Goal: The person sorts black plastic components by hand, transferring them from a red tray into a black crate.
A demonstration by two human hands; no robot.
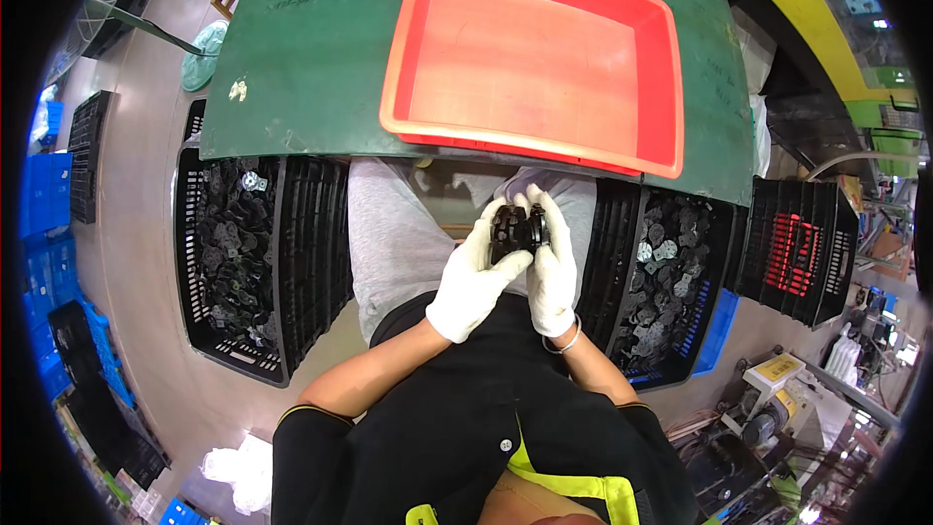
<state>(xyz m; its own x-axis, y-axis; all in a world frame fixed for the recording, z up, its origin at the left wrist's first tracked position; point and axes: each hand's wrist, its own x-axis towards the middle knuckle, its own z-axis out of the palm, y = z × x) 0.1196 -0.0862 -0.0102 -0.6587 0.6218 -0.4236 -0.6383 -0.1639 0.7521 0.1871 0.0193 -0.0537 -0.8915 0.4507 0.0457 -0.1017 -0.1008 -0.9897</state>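
Note:
Both my hands wear white gloves and meet above my lap, just in front of the table edge. Between them I hold small black parts (518, 229), probably two or more pressed side by side; their exact kind is hard to make out. My left hand (476, 282) wraps them from the left, its thumb lying across the near side. My right hand (552, 277) closes on them from the right, fingers pointing away from me. The undersides of the parts are hidden by the gloves.
A red plastic tray (656, 87) rests on the green table (301, 68) ahead. Black crates of dark flat parts stand at my left (316, 262) and right (612, 262). Another black crate (841, 253) is farther right, with machinery (768, 408) behind it.

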